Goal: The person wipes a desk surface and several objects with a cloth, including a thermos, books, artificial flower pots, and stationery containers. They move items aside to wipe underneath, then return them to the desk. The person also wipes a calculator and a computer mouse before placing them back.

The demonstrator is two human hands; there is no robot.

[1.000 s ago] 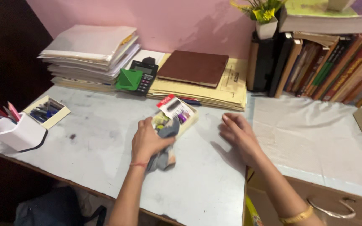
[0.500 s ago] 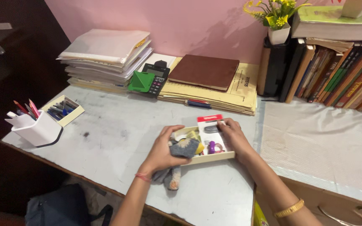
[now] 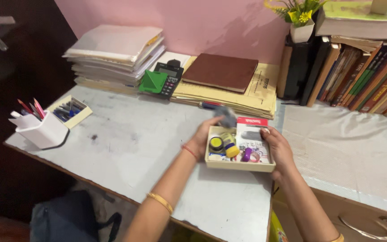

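At the lower middle of the frame the two forearms reach up onto the grey desk top point(image 3: 126, 148). The right hand point(image 3: 279, 150) rests against the right side of the shallow cream tray point(image 3: 238, 165), fingers bent round its rim and steadying it; half a second ago that hand was over the tray's contents. The tray, right of centre, holds a small dark round tin, a yellow-capped tube point(image 3: 230, 148), a purple ring-shaped item point(image 3: 246, 155) and a red-topped blister pack point(image 3: 251, 134).

The left hand point(image 3: 204, 134) has moved: earlier it pressed the grey cloth point(image 3: 226, 115) down at the tray's near left corner, and now it is closed on that cloth and lifted to the tray's far left corner (the cloth is motion-blurred). So the wiping looks to have passed beyond the tray.

Further up lie yellow folders point(image 3: 251, 101) under a brown book point(image 3: 222, 71), a calculator point(image 3: 169, 79), a paper stack point(image 3: 115, 51) at upper left, and a white pen holder point(image 3: 43, 130) at left.
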